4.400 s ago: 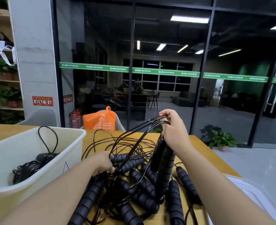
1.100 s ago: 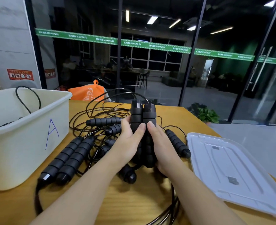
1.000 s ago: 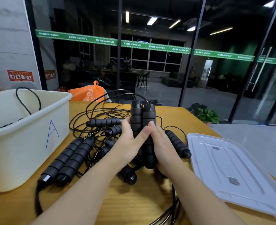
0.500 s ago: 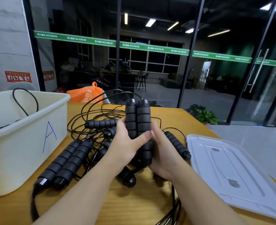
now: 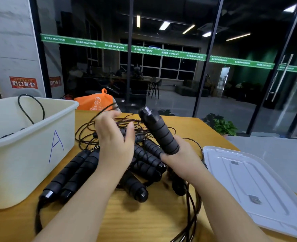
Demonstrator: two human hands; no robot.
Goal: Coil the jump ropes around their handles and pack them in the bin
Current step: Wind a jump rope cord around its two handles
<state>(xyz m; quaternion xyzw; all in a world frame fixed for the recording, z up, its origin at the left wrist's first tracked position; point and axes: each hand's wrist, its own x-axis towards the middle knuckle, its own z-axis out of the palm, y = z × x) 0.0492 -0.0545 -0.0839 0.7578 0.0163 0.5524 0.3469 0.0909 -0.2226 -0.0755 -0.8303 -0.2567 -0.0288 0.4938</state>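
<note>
My right hand [image 5: 182, 159] grips the lower end of a pair of black foam handles [image 5: 159, 130], tilted up and to the left above the table. My left hand [image 5: 115, 142] hovers beside them with fingers spread, blurred, and a thin black rope [image 5: 98, 113] runs past its fingertips. Beneath both hands lies a tangle of black jump ropes [image 5: 144, 158] with several foam handles. Two handles [image 5: 71, 173] lie side by side near the white bin [image 5: 30, 154] marked "A" at the left. A rope loop [image 5: 31, 109] sticks up out of the bin.
A white bin lid [image 5: 252, 186] lies flat on the wooden table [image 5: 135, 222] at the right. An orange bag [image 5: 93, 102] sits behind the table's far edge. Rope strands [image 5: 191, 212] trail toward the near edge. Glass walls stand beyond.
My left hand has let go of the handle pair and opened up to the left. My right hand has tilted the handles leftward and holds them alone.
</note>
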